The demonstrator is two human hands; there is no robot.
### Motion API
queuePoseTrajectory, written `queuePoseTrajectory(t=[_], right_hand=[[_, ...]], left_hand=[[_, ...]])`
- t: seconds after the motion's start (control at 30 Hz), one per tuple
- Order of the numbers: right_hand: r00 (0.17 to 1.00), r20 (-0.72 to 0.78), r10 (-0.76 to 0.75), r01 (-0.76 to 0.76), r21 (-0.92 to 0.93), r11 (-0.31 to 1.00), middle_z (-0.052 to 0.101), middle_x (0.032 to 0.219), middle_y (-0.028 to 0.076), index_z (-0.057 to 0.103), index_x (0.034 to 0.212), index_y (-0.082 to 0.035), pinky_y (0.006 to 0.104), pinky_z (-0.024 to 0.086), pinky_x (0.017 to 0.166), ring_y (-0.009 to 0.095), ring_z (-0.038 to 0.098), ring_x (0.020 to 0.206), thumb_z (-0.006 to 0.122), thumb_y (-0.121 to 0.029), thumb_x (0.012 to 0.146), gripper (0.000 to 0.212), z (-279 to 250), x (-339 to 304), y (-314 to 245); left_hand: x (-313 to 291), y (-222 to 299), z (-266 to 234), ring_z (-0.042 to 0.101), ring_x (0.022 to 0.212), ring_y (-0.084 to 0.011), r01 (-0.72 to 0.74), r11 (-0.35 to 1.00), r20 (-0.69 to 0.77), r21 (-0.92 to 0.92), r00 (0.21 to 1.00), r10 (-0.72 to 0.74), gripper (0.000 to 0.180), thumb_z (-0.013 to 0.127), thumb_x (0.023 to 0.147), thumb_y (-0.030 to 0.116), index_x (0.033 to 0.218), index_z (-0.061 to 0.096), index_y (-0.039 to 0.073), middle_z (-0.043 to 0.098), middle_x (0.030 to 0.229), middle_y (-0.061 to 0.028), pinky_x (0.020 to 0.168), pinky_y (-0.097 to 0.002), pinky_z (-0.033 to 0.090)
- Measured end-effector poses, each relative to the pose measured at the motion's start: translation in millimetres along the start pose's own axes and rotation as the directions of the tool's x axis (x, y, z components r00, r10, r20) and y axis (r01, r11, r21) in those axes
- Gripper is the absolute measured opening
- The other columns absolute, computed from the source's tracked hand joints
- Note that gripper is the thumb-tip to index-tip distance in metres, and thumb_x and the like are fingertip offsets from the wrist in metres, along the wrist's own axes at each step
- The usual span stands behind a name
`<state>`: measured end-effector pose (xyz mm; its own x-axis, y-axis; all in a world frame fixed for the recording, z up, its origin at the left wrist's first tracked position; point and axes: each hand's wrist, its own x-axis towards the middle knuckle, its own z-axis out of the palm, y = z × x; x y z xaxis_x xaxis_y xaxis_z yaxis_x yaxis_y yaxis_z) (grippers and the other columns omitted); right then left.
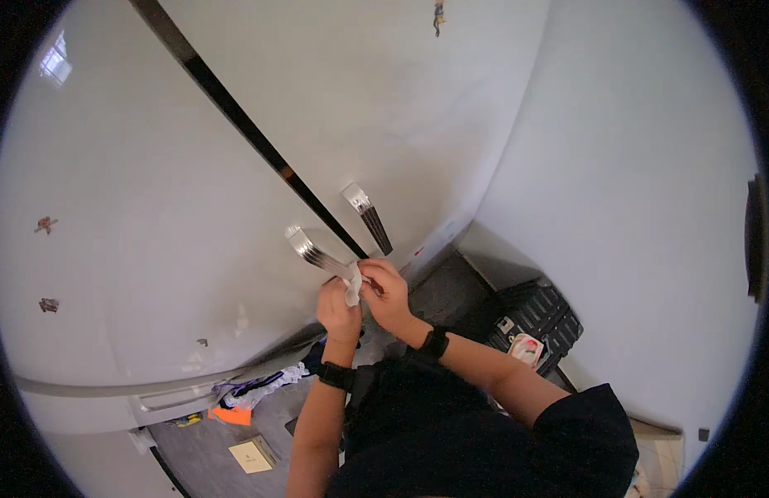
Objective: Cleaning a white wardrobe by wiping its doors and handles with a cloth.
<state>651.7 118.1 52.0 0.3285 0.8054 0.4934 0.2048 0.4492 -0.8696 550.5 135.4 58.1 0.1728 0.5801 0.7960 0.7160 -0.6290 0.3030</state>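
Two silvery, ribbed bar handles are fixed to glossy white cabinet doors (235, 191). The left handle (310, 251) runs down to my hands, which hide its lower end. A soft white strip, like cloth or tissue (353, 285), lies against that lower end; whether it goes all the way around I cannot tell. My left hand (340, 310) is closed on the strip from the left. From the right, my right hand (385, 295) pinches it with bent fingers. Just above my right hand, the right handle (369, 221) is untouched.
A dark gap (243, 124) separates the doors. Beside a white wall (642, 191), a black ribbed case (540, 315) stands on the floor at right. Lower left are a pale yellow box (253, 456), an orange item (231, 416) and crumpled fabric (268, 384).
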Motion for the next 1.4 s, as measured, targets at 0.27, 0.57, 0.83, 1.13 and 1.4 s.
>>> queuePoseTrajectory(t=[0.27, 0.57, 0.83, 1.13, 1.4], right_hand=[[0.995, 0.016, 0.101, -0.102, 0.093, 0.99, 0.056, 0.104, 0.011, 0.057, 0.098, 0.002, 0.0212, 0.046, 0.064, 0.012, 0.058, 0.082, 0.055, 0.008, 0.073, 0.025, -3.6, 3.2, -7.9], [0.987, 0.011, 0.162, -0.162, 0.142, 0.977, 0.058, 0.101, 0.011, 0.058, 0.093, 0.003, 0.0214, 0.047, 0.065, 0.012, 0.059, 0.081, 0.058, 0.006, 0.075, 0.018, -8.0, 0.3, -19.1], [0.987, 0.02, 0.16, -0.161, 0.12, 0.98, 0.061, 0.087, 0.013, 0.058, 0.085, 0.002, 0.0281, 0.048, 0.066, 0.023, 0.061, 0.078, 0.062, 0.001, 0.073, 0.012, -24.1, 6.2, -30.3], [0.995, -0.035, 0.095, -0.096, -0.023, 0.995, 0.061, 0.083, 0.012, 0.054, 0.077, -0.002, 0.0298, 0.047, 0.065, 0.026, 0.06, 0.074, 0.065, -0.002, 0.067, 0.015, -43.0, 4.6, -25.5], [0.969, -0.117, 0.218, -0.209, 0.081, 0.974, 0.059, 0.078, 0.01, 0.054, 0.081, -0.002, 0.0277, 0.045, 0.063, 0.017, 0.057, 0.07, 0.065, -0.005, 0.069, 0.016, -56.9, 7.1, -17.3]], left_hand=[[9.8, 8.1, -8.5, 0.056, 0.068, -0.0313, 0.017, 0.999, 0.035, -0.048, 0.999, -0.015, 0.02, 0.064, 0.066, -0.001, 0.083, 0.055, 0.001, 0.057, 0.079, -0.0134, 0.059, -0.0366, 0.046], [2.9, 14.4, -26.9, 0.056, 0.071, -0.0309, 0.026, 0.999, 0.047, -0.036, 0.999, -0.024, 0.025, 0.064, 0.062, -0.005, 0.085, 0.057, 0.005, 0.06, 0.081, -0.0127, 0.061, -0.0378, 0.046], [4.6, 22.7, -36.9, 0.057, 0.072, -0.0306, 0.019, 1.0, 0.067, -0.014, 0.998, -0.018, 0.029, 0.065, 0.059, -0.005, 0.085, 0.057, 0.005, 0.06, 0.083, -0.012, 0.064, -0.0368, 0.046], [16.5, 44.6, -35.8, 0.056, 0.071, -0.0302, -0.044, 0.995, 0.111, -0.086, 0.992, 0.054, 0.029, 0.065, 0.058, -0.006, 0.083, 0.056, 0.005, 0.06, 0.08, -0.0118, 0.063, -0.0373, 0.045], [14.7, 51.7, -19.9, 0.054, 0.068, -0.0313, -0.102, 0.989, 0.162, -0.104, 0.98, 0.118, 0.019, 0.065, 0.061, 0.002, 0.077, 0.055, 0.007, 0.058, 0.075, -0.0117, 0.062, -0.0393, 0.043]])
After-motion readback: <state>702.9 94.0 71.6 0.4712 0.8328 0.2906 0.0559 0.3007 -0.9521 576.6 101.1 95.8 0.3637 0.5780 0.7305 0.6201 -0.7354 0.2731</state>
